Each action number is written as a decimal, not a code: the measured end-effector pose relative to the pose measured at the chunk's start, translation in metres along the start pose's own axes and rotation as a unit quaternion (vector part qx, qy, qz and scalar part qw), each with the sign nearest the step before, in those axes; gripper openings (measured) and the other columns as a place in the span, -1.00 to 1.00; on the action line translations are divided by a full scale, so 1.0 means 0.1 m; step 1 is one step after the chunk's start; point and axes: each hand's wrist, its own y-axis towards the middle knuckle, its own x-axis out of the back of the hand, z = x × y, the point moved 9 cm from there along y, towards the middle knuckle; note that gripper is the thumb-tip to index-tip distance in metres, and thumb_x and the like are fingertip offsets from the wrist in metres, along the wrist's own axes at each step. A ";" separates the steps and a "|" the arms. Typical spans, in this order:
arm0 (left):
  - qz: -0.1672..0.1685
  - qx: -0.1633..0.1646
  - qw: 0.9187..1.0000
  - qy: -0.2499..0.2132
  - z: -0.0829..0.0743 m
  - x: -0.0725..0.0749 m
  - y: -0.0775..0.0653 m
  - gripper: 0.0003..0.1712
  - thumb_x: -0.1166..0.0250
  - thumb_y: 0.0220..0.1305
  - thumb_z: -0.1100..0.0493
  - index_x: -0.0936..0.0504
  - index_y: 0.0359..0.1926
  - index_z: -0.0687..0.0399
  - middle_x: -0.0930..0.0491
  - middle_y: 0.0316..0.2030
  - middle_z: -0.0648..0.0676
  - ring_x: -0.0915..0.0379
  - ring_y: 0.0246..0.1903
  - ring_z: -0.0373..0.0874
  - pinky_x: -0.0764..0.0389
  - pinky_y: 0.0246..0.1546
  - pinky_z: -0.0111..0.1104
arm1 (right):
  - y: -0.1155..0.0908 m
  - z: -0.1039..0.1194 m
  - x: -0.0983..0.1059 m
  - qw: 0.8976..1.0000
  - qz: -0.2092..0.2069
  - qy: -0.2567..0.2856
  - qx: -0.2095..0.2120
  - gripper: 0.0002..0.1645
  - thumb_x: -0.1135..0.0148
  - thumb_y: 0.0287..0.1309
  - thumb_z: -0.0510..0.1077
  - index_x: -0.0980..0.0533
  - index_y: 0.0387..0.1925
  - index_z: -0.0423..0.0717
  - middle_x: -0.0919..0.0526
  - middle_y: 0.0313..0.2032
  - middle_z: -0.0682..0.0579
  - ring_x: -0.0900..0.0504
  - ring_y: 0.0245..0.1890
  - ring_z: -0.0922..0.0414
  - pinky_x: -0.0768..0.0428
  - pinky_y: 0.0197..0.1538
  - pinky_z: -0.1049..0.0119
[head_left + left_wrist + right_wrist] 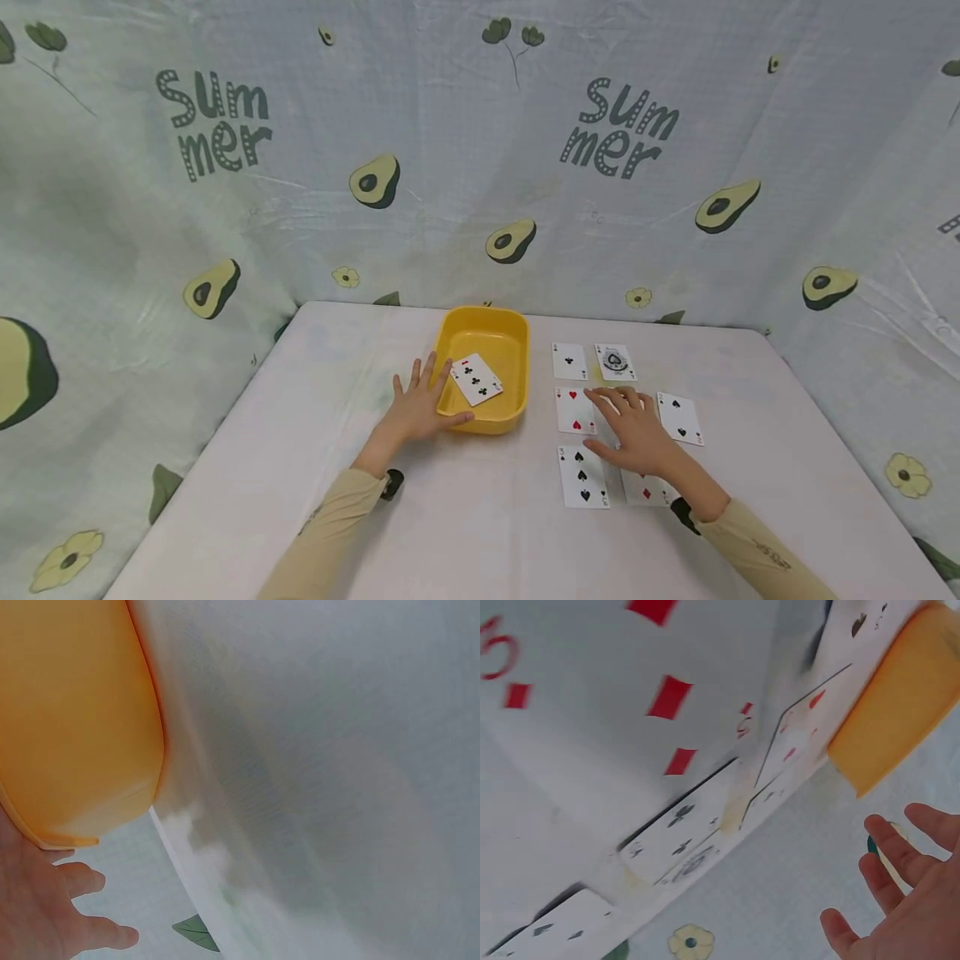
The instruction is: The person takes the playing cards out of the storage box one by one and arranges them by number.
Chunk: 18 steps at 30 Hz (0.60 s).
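My left hand (416,408) lies spread at the left side of a yellow tray (522,358), its fingers and thumb over the rim. Inside the tray rest playing cards, a three of clubs (477,379) on top. My right hand (637,433) hovers over cards laid face up, fingers apart and holding nothing. Left of it are a two of hearts (573,412) and a three of spades (581,477). The three of diamonds (570,727) is partly covered by this hand in the head view. Another card with clubs (679,832) shows in the right wrist view.
Behind the right hand lie an ace of clubs (568,362) and an ace of spades (616,363). A two of spades (679,418) lies to its right. The white table (465,533) meets a patterned cloth backdrop (450,125) at its far edge.
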 end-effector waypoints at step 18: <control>0.001 -0.003 1.000 -0.010 0.02 -0.01 0.01 0.20 -0.01 -0.08 -0.53 0.28 0.39 -0.03 0.36 0.40 0.18 0.36 0.35 0.25 0.23 0.18 0.28 | 0.92 0.39 -0.20 0.997 -0.017 0.069 0.017 -0.39 -0.09 0.10 0.15 -0.32 0.16 0.01 -0.35 0.14 0.00 -0.21 0.12 -0.03 -0.18 0.08 -0.08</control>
